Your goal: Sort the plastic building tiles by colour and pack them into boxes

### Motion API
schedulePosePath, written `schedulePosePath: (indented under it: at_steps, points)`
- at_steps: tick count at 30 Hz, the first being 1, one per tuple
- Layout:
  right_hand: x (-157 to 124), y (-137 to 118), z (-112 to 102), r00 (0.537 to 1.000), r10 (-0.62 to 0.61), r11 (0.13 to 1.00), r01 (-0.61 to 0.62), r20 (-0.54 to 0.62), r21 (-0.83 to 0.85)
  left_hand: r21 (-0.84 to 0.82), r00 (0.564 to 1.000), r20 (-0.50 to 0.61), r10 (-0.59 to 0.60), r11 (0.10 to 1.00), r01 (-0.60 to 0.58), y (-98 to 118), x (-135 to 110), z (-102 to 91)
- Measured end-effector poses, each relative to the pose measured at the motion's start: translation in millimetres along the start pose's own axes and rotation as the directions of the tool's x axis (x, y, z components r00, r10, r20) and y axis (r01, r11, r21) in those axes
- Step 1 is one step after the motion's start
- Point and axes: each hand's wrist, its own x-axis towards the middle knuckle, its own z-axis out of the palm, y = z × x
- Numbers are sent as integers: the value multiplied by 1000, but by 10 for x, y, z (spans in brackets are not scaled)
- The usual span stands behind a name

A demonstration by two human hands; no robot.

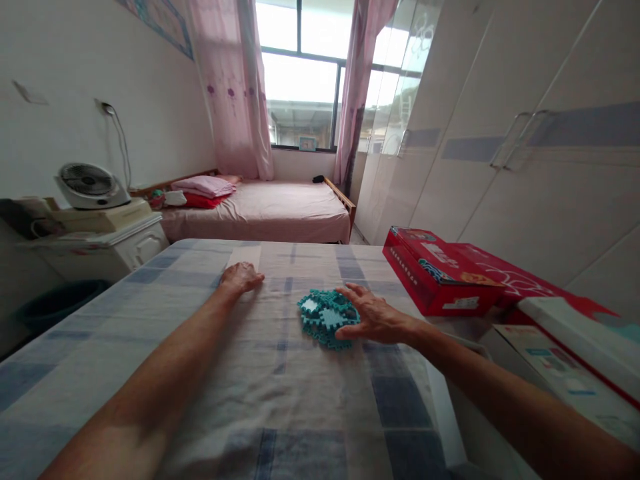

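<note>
A pile of several teal interlocking plastic pieces (pixel 324 317) lies on the checked blue-and-white tablecloth (pixel 280 400). My right hand (pixel 373 313) rests on the pile's right side, fingers stretched out over the pieces. My left hand (pixel 241 276) lies on the cloth further left and further away, its fingers curled under with the knuckles up, at the near edge of a pale sheet of paper (pixel 245 256). Nothing shows inside the left hand.
A red cardboard box (pixel 434 272) lies at the table's right edge, with more boxes (pixel 560 347) stacked nearer me. A white wardrobe (pixel 500 133) fills the right side. A pink bed (pixel 270 210) stands ahead under the window. A small fan (pixel 90 185) sits on a cabinet at left.
</note>
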Motion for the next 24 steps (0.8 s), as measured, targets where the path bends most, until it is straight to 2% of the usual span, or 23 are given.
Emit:
schedulePosePath:
  at_steps: [2, 5, 8, 12, 14, 17, 18, 20, 22, 24]
  points:
    - [195, -12, 100, 998, 26, 1000, -25, 63, -9, 41, 998, -34, 60, 997, -59, 30, -58, -70]
    - [312, -62, 223, 995, 38, 999, -34, 97, -41, 99, 985, -107, 134, 987, -124, 98, -206, -209]
    - [270, -156, 280, 999, 1, 991, 3, 33, -131, 138, 967, -170, 191, 976, -169, 170, -438, -397]
    - [142, -257, 303, 995, -71, 958, 48, -75, -282, 141, 922, -286, 261, 963, -229, 216, -907, -709]
    - [101, -253, 314, 988, -92, 944, 48, -121, -326, 73, 895, -371, 248, 968, -238, 188, -1174, -865]
    - [93, -172, 320, 977, -131, 950, 75, -169, -304, -184, 881, -456, 128, 955, -234, 57, -1495, -1014]
    - [102, -134, 316, 974, -136, 962, 86, -182, -259, -300, 892, -444, 87, 924, -239, -2, -1564, -1025]
    - [130, -56, 298, 969, -131, 986, 106, -211, -128, -501, 942, -329, 63, 834, -231, -117, -1643, -972]
    - [164, 11, 268, 962, -111, 993, 117, -250, 8, -591, 977, -159, 140, 779, -208, -195, -1669, -835]
    - [192, 66, 228, 950, -78, 987, 116, -303, 110, -571, 956, -34, 291, 779, -258, -216, -1676, -656]
